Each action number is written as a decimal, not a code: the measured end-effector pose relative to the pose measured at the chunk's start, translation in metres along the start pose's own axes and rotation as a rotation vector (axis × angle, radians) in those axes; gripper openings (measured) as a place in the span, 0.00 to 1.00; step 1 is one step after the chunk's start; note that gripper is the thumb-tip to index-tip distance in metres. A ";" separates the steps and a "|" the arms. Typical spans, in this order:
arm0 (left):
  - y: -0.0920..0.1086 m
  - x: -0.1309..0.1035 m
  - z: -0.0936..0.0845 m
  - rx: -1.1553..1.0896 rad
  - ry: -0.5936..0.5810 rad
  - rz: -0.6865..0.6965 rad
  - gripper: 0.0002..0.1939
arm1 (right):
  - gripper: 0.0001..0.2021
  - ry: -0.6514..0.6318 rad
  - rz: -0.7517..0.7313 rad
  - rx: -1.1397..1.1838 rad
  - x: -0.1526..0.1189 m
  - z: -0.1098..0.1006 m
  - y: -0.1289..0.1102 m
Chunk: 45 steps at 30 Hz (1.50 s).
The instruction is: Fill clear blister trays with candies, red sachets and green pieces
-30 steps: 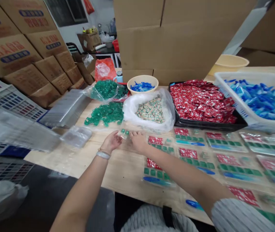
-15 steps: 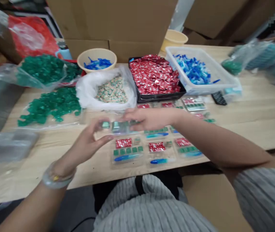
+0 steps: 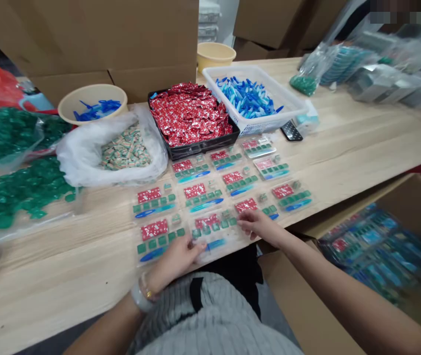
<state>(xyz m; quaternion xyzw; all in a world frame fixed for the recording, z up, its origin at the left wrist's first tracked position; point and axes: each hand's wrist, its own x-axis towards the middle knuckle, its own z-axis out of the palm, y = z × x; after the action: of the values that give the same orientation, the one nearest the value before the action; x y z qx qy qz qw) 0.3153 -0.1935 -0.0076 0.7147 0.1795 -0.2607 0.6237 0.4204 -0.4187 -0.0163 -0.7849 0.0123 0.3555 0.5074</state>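
A clear plastic tray [image 3: 211, 239] with a red packet, green squares and a blue pen in it lies between my two hands. My left hand [image 3: 178, 257] pinches its left front edge, the fingers partly over the pen's end. At the tray's right edge is my right hand [image 3: 258, 225], its fingers curled and closed on that side. More filled trays of the same kind surround it: one [image 3: 161, 240] just left of my left hand, another [image 3: 255, 203] partly covered by my right fingers. Rows of them stretch away behind.
Behind the trays stand a bag of small wrapped pieces [image 3: 127, 148], a black tray of red packets [image 3: 195, 116] and a white basket of blue pens [image 3: 255, 98]. Green pieces [image 3: 25, 192] lie at left. An open carton [image 3: 292, 296] with packed trays is below right.
My hands have come down toward the table's front edge, the right one further right. They were over green squares behind the front row; now they are at a filled tray. The view has swung right.
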 end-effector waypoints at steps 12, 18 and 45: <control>0.007 -0.013 -0.025 0.516 0.244 0.443 0.11 | 0.04 0.028 -0.113 -0.283 0.021 -0.002 -0.006; 0.002 -0.022 -0.012 0.175 -0.055 -0.061 0.15 | 0.14 -0.102 -0.042 0.122 0.008 -0.005 -0.019; 0.044 0.046 -0.003 0.668 0.181 0.567 0.11 | 0.23 0.186 0.126 0.527 -0.045 0.089 0.037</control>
<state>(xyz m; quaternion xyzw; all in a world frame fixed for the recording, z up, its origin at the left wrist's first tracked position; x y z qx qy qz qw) 0.3781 -0.2009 0.0006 0.9179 -0.0635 -0.0594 0.3871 0.3240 -0.3804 -0.0398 -0.6528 0.1996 0.2976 0.6674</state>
